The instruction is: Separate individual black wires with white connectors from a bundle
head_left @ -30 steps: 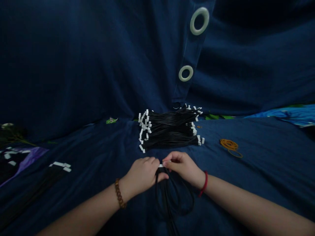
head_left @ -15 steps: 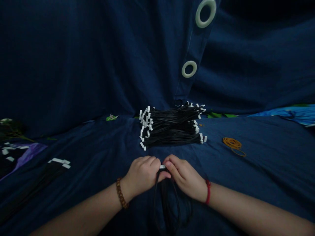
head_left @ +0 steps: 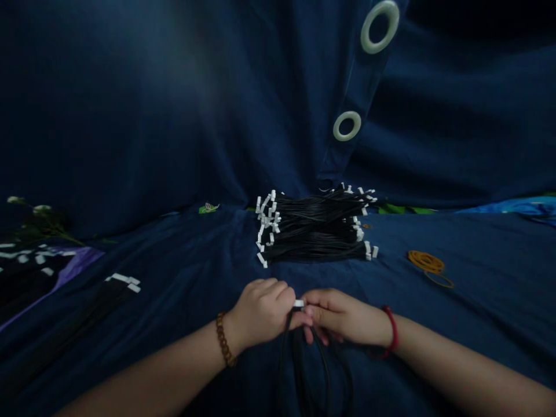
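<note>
Black cables with a white connector at the top hang in loops between my two hands. My left hand, with a brown beaded bracelet at the wrist, is closed round the connector end. From the other side, my right hand, wearing a red bracelet, pinches the cables close to the connector; its fingertips almost meet my left thumb. Just beyond lies a stack of bundled black cables, white connectors sticking out at both ends.
Orange rubber bands lie to the right. At left is another black cable bundle with white ends, and farther left more cables on purple cloth. A dark blue curtain with ring eyelets hangs behind.
The view has shifted slightly, so everything sits a little farther right. My right hand has turned flatter, its fingers now lower around the cables. My left hand keeps its hold.
</note>
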Motion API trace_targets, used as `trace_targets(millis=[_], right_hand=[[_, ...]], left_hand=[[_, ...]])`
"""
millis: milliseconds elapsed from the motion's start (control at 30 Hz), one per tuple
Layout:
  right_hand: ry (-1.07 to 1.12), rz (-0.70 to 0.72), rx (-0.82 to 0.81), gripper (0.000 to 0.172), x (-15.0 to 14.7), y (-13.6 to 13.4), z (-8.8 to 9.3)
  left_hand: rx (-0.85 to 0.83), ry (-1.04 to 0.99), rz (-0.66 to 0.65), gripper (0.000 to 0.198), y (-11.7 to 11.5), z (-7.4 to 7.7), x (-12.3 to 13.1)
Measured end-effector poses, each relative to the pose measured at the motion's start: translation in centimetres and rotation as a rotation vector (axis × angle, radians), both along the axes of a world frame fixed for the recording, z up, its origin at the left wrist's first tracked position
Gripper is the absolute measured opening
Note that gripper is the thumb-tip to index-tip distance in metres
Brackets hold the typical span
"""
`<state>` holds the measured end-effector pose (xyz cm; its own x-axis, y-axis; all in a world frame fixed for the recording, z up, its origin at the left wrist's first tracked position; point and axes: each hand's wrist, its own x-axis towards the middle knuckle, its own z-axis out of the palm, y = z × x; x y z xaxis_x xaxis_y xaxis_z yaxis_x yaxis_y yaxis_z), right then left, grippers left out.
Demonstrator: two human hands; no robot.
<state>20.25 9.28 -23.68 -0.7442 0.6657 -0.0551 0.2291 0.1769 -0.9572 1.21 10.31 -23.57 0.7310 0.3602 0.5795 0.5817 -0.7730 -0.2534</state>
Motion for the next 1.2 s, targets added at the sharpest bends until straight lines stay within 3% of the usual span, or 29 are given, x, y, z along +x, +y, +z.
trace_targets(millis=[100,233,500,633,767,967,1200], right_hand=[[-0.053,0.004,-0.012,0.038,0.3,0.1,0.1],[-0.042,-0.132,0.052,0.041,-0.1,-0.2,-0.2],[-0.042,-0.355,0.383,0.034,-1.0,-1.7,0.1],[-0.035,-0.388,0.431,0.03,-0.8,-1.9,0.3],[0.034,-0.336,0.308,0.032,-1.0,-1.8,0.2],[0.218,-0.26,-0.041,0.043,-1.7,-1.5,-0.5],[0.268,-0.265,-0.222,0.04,-1.3,-0.2,-1.1]], left_hand=[[-0.01,0.005,-0.014,0.049,-0.1,-0.1,0.1],[-0.068,-0.029,0.037,0.049,-0.1,-0.1,0.0],[-0.109,-0.114,0.024,0.048,-0.1,0.5,0.0],[-0.124,-0.121,-0.012,0.048,-0.2,0.6,0.0],[-0.06,-0.116,-0.069,0.05,-0.2,0.6,-0.1],[-0.014,-0.089,-0.132,0.053,-0.2,0.7,-0.1],[-0.084,-0.01,-0.072,0.055,0.0,0.6,0.1]])
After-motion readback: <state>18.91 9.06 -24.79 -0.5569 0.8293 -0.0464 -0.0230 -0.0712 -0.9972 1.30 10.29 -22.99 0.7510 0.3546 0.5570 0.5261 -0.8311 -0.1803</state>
